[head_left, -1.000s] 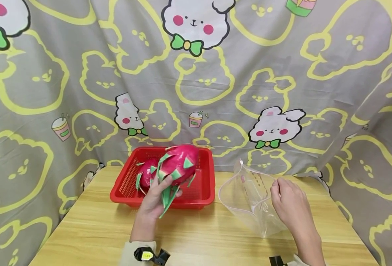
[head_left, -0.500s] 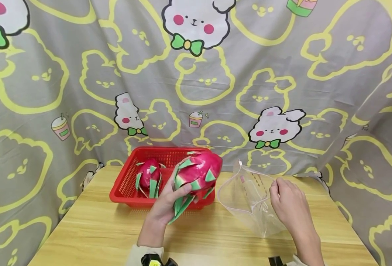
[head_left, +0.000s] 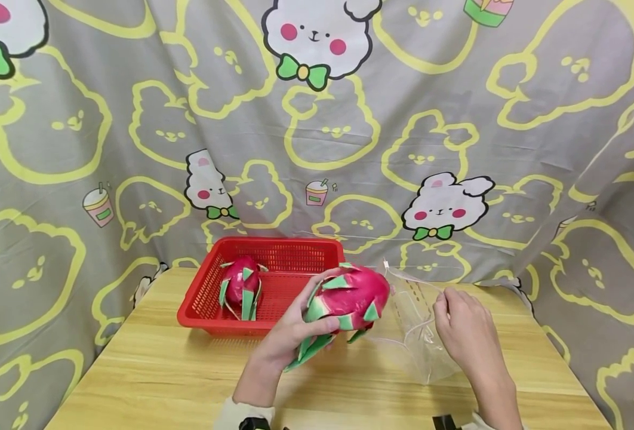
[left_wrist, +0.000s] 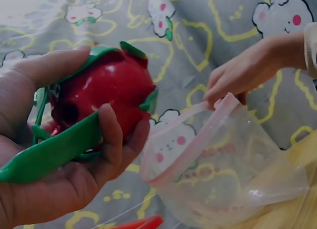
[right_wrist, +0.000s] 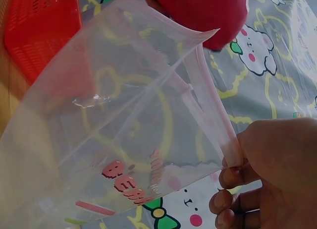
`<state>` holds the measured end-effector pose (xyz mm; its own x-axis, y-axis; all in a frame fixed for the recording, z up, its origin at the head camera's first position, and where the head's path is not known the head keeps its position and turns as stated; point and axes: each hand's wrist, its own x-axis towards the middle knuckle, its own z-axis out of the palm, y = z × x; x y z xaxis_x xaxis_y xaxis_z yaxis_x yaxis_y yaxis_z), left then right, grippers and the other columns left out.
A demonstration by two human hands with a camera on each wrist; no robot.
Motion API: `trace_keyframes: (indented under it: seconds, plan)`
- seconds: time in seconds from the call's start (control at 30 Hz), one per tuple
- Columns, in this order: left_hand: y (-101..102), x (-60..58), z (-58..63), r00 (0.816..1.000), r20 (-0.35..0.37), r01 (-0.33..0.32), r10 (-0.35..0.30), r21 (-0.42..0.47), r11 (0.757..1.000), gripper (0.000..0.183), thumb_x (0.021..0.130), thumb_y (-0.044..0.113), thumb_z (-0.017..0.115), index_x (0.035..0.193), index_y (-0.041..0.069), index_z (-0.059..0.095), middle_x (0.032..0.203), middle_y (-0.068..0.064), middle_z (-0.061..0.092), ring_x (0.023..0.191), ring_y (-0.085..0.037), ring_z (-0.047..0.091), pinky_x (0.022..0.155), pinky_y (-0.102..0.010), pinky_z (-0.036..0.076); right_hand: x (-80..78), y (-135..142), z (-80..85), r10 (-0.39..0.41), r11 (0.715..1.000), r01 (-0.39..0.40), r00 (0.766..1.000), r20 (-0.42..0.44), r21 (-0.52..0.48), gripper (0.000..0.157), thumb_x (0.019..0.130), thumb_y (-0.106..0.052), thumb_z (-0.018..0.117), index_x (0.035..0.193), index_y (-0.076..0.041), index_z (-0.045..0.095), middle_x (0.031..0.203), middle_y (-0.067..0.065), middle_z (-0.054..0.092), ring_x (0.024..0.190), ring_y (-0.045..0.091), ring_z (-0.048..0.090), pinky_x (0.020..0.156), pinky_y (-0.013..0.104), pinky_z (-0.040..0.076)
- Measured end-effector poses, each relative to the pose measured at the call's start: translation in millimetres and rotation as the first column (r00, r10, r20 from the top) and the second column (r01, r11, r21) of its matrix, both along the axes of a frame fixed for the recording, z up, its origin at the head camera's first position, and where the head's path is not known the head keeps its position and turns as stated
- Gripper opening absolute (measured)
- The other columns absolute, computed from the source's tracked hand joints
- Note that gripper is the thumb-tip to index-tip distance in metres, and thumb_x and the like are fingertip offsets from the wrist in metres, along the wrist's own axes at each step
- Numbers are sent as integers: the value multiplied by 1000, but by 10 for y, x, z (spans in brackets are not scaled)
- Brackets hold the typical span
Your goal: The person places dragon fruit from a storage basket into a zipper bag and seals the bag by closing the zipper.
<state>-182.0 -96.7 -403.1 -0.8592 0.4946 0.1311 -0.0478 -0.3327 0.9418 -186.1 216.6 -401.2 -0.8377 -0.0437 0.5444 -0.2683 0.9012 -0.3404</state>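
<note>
We're gripping the dragon fruit (head_left: 351, 295) in our left hand (head_left: 294, 329) near the bag (left_wrist: 223, 184), pinching its rim (left_wrist: 192, 151) with our right hand (head_left: 466, 327), probably best holding that rim wide so the leaves (left_wrist: 59, 152) don't snag.

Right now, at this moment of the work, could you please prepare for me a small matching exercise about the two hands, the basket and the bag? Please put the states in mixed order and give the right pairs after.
Things
1. Left hand
2. Right hand
3. Basket
4. Bag

States
A. Pinches the bag at its edge
B. Transparent, with its mouth open
C. Grips a dragon fruit
D. Red, with a second dragon fruit inside

Right pairs: 1-C, 2-A, 3-D, 4-B
</note>
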Motion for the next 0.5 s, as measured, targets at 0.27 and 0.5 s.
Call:
trace_keyframes:
  seconds: [0.27,0.5]
  plan:
    - [134,30,-12,999,-47,19,-25,-104,994,78,88,17,80,152,39,42,152,-8,39,132,-34,42,78,-43,59,11,-33,14,16,1000,-16,1000,-14,5,31,100,-10,49,70,-14,47,68,1,48,63,23,44,62,47,37]
    - [226,56,-31,999,-12,-54,53,-210,976,76,86,18,83,147,44,46,148,-6,43,127,-34,45,73,-44,60,38,-112,53,55,998,-54,997,-50,8,32,98,-7,52,68,-16,45,67,0,47,65,25,45,63,45,38]
